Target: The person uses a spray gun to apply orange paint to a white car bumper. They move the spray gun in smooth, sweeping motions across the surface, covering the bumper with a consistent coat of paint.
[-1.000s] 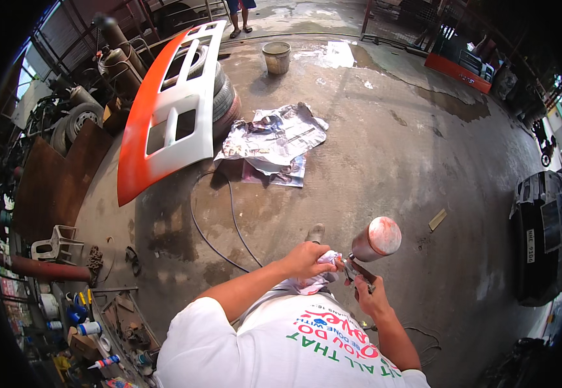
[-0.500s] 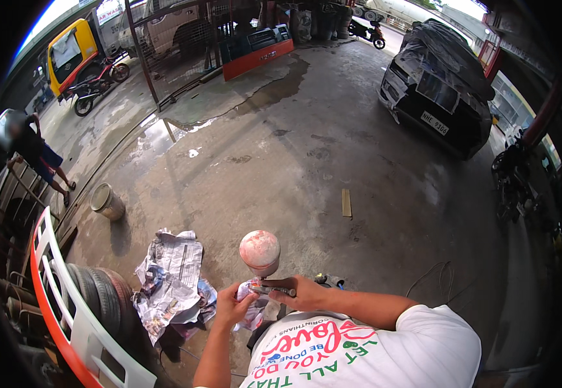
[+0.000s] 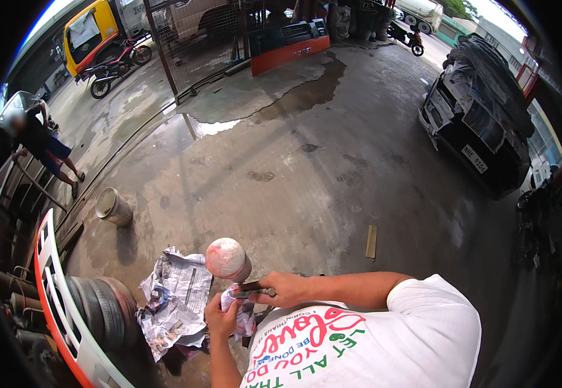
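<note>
My right hand (image 3: pixel 282 290) is closed on a spray gun (image 3: pixel 255 291) with a round metal cup (image 3: pixel 228 258), stained pale pink and red, on top. My left hand (image 3: pixel 223 313) grips a crumpled white rag or paper (image 3: pixel 243 317) against the front of the gun. Just left of my hands, crumpled newspaper sheets (image 3: pixel 174 291) lie on the concrete. Beyond them a long white and red-orange vehicle panel (image 3: pixel 56 304) leans by a stack of tyres (image 3: pixel 105 310).
A bucket (image 3: pixel 114 208) stands at left, near another person (image 3: pixel 45 145) beside metal rails. A plastic-covered black car (image 3: pixel 472 123) is at right, a wood strip (image 3: pixel 371 241) on the floor. A mesh fence (image 3: pixel 184 48), motorcycle (image 3: pixel 116 68) and red-orange panel (image 3: pixel 290 57) are farther back.
My view has swung right and up from the panel and newspapers toward the open yard and car. My hands, still on gun and rag, now appear farther left in the picture.
</note>
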Motion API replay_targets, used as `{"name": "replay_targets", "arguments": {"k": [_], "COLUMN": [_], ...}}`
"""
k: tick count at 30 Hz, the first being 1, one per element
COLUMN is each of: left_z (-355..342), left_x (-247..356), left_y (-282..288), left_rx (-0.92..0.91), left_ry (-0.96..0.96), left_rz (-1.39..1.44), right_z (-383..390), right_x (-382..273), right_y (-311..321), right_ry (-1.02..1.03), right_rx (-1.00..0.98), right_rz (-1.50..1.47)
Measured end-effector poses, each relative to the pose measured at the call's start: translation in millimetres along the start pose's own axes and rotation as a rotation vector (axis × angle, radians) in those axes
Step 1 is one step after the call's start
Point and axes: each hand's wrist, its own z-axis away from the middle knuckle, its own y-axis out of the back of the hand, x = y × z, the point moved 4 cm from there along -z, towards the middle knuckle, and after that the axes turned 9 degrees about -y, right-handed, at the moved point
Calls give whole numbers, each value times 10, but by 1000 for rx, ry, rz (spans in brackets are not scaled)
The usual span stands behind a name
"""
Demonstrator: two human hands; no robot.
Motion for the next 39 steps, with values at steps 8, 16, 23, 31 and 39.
{"name": "replay_targets", "arguments": {"k": [8, 16, 23, 31, 39], "left_z": [-1532, -3138, -4941, -5930, -6465], "left_x": [-110, -936, -1188, -1709, -1998], "left_y": [-352, 294, 1422, 2435, 3053], "left_rx": [232, 300, 326, 548, 912], "left_ry": [78, 93, -118, -79, 273], "left_rz": [-62, -74, -66, -219, -269], "right_z": [-1444, -3368, -5307, -7299, -9201], "right_x": [68, 226, -456, -781, -937], "right_y": [1563, 1936, 2440, 2349, 2104], "right_ry": [-69, -58, -107, 160, 388], "right_rx": [-303, -278, -301, -475, -964], "right_rz": [174, 184, 179, 215, 248]}}
